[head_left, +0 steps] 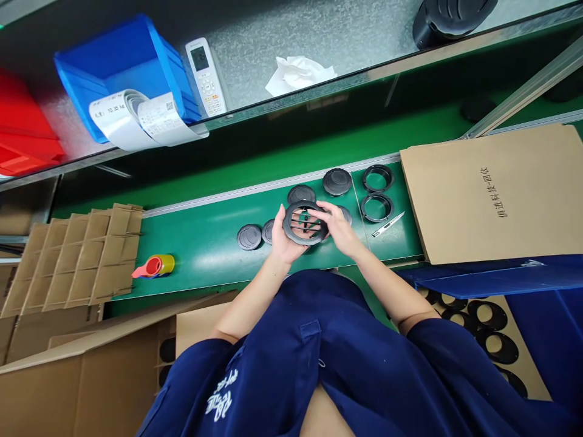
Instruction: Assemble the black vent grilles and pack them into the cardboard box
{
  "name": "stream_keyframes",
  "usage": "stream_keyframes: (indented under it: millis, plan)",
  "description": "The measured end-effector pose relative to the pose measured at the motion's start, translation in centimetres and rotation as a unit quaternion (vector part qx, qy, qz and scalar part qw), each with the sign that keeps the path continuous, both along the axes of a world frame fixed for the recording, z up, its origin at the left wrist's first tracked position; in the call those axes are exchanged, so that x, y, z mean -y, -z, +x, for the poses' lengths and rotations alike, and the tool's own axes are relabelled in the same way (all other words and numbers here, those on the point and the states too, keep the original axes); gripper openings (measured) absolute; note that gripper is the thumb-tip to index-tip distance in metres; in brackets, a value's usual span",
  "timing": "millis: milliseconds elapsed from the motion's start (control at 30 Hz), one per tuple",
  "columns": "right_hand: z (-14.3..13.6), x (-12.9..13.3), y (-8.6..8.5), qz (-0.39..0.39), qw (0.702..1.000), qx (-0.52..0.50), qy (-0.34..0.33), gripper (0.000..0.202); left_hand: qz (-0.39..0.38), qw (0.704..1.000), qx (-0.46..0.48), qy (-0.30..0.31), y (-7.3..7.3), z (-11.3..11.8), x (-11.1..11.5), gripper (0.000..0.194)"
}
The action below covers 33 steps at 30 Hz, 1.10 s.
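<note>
Above the green bench I hold a round black air vent [288, 226] with thin bars across its opening. My left hand [283, 244] grips its left side, thumb at the rim and fingers beneath. My right hand [340, 230] is closed on the right side, with fingers reaching over the rim toward the bars. Around my hands lie round black vents with closed slats: one vent [249, 237] to the left, another vent [301, 193] just behind, and a third vent [337, 181] farther right. Others are partly hidden by my hands.
Two black rings [377, 207] and a utility knife [388, 224] lie right of my hands, beside a flat cardboard box [492, 194]. Tape rolls [157, 266] and cardboard dividers [77, 258] are at left. The overhead shelf holds a blue bin [122, 57] and a remote control [206, 76].
</note>
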State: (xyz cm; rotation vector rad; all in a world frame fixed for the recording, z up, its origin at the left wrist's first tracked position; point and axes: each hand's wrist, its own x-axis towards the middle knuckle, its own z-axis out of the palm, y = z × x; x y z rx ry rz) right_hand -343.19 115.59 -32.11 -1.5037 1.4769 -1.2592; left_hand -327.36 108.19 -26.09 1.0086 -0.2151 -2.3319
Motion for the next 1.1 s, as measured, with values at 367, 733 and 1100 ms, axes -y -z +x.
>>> stream_keyframes:
  millis: [367,733,1100]
  plan:
    - [-3.9,4.5,2.6,0.075,0.973,-0.194,-0.099,0.106,0.045,0.989,0.104,0.096,3.7,-3.7,1.6,0.063]
    - [-20.8,11.5,12.5,0.316,0.835,-0.417,0.169,0.105,0.058,0.972,0.199,0.108,6.5,1.2,5.4,0.046]
    - [-22.3,12.4,16.1,0.323,0.818,-0.452,0.146,0.082,-0.152,0.826,0.535,0.091,12.1,4.4,1.1,0.028]
